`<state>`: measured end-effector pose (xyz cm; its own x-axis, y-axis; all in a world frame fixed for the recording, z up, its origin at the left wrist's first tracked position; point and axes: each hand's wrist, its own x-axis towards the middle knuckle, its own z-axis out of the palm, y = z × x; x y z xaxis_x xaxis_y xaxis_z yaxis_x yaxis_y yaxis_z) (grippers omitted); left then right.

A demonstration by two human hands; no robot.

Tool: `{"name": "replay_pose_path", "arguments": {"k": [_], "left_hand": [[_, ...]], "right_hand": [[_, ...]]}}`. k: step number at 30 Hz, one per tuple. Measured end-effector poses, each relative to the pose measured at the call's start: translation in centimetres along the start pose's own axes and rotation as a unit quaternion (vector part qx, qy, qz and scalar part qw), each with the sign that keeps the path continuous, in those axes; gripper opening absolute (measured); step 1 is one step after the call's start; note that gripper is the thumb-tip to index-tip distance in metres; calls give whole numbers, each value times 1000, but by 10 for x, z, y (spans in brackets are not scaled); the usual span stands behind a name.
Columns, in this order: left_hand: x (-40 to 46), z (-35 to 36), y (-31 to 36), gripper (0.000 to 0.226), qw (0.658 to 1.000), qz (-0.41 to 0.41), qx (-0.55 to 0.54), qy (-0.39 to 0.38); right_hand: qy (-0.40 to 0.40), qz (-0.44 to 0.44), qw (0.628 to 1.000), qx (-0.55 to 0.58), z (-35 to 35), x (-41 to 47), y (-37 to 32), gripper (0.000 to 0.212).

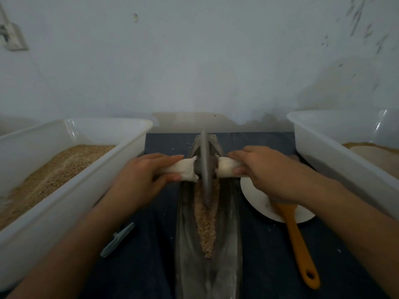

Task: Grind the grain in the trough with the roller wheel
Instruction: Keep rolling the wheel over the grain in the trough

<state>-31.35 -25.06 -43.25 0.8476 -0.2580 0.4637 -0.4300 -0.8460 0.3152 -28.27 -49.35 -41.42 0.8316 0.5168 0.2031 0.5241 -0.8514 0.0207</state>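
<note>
Two hands grip the cloth-wrapped axle: left hand (141, 172) at nine o'clock of the roller wheel (205, 169), right hand (262, 169) at three. Wheel stands upright on the grain (207, 221) inside the trough (187, 244), centre frame.

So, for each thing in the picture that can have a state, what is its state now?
roller wheel: upright in the trough, on the grain
trough: holds grain along its middle
left hand: grips the left cloth-wrapped handle
right hand: grips the right cloth-wrapped handle
left bin: partly filled with grain
orange spatula: lying with its head on the white plate
</note>
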Motion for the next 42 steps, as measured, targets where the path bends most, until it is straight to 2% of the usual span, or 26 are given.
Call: {"name": "replay_pose_path", "arguments": {"k": [3, 6, 9, 12, 14, 16, 18, 21, 23, 25, 27, 29, 32, 34, 36, 38, 40, 42], "left_hand": [[4, 6, -1, 45, 999, 19, 25, 37], [2, -1, 1, 46, 1000, 18, 6, 5], [-7, -23, 3, 43, 993, -5, -66, -102], [-14, -47, 7, 38, 965, 8, -126, -229], [-17, -54, 9, 36, 950, 23, -171, -260], [-17, -54, 10, 35, 951, 30, -172, -254], [-15, -47, 8, 38, 966, 21, -139, -219], [-7, -22, 4, 45, 995, 3, -54, -90], [-1, -5, 2, 45, 1000, 22, 20, 0], [5, 5, -1, 48, 998, 35, 47, 39], [8, 4, -3, 48, 998, 34, 35, 31], [5, -3, -3, 47, 1000, 19, 5, -11], [-6, -25, -4, 43, 989, -12, -71, -127], [-12, -40, -4, 39, 964, -7, -129, -233], [-15, -50, -2, 36, 940, 11, -183, -287], [-15, -53, 1, 38, 933, 16, -201, -297], [-14, -49, 2, 40, 942, 1, -176, -285], [-11, -38, 1, 45, 969, -23, -120, -214]], "right_hand": [[56, -11, 997, -42, 15, 4, 6, 46], [18, -21, 999, -28, 5, -1, 2, 43], [-65, -34, 997, -11, -20, -14, -10, 37], [-131, -76, 988, -1, -49, -35, -22, 28], [-169, -89, 982, 9, -63, -47, -27, 30], [-177, -86, 980, 6, -65, -50, -29, 31], [-146, -69, 987, -9, -53, -42, -27, 27], [-63, -13, 998, -28, -20, -15, -16, 33], [9, 9, 999, -33, -1, -2, -6, 47], [64, 2, 996, -62, 13, 4, 1, 54], [66, -9, 996, -63, 15, 3, 3, 52], [36, -23, 998, -50, 5, -3, -1, 45], [-41, -52, 997, -47, -20, -16, -14, 34], [-99, -75, 992, -29, -40, -29, -23, 27], [-142, -95, 985, -2, -55, -41, -29, 24], [-157, -101, 982, 18, -60, -46, -31, 25], [-135, -83, 987, 13, -53, -41, -28, 28], [-81, -54, 995, -9, -36, -27, -22, 29]]}}
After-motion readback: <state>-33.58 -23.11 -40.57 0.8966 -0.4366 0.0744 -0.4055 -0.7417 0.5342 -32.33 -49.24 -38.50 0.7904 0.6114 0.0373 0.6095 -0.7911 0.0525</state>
